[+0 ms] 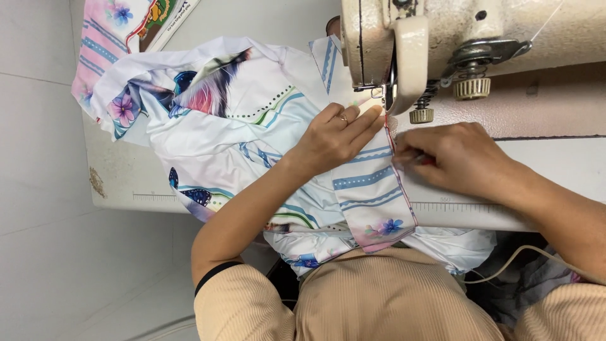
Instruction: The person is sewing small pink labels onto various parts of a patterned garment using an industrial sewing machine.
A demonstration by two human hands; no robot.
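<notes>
Nearest the camera, the printed fabric [372,208] is hanging off the front edge of the sewing table [126,183], its folded hem with a purple flower draping down over the person's beige ribbed top [379,297]. A thin cord [505,262] is trailing at the right, below the table's front edge.

Farther in, the right hand [457,158] is lying on the table near its front edge, fingers curled and pinching the fabric's right-hand edge; something small and red is showing between them, though what it is cannot be told. The left hand [334,136] is resting flat on the cloth — fingers extended and pressed together, a ring on one — with the fingertips lying just beside the presser foot [379,95].

Beyond, the cream sewing machine [454,38] is standing over the table's far right part. The stretch of hem nearer the person is lying unsewn as far as can be judged, and the bulk of the garment is bunching toward the far left corner — most of the seam seems left to run. More patterned cloth [101,31] is lying past that corner.
</notes>
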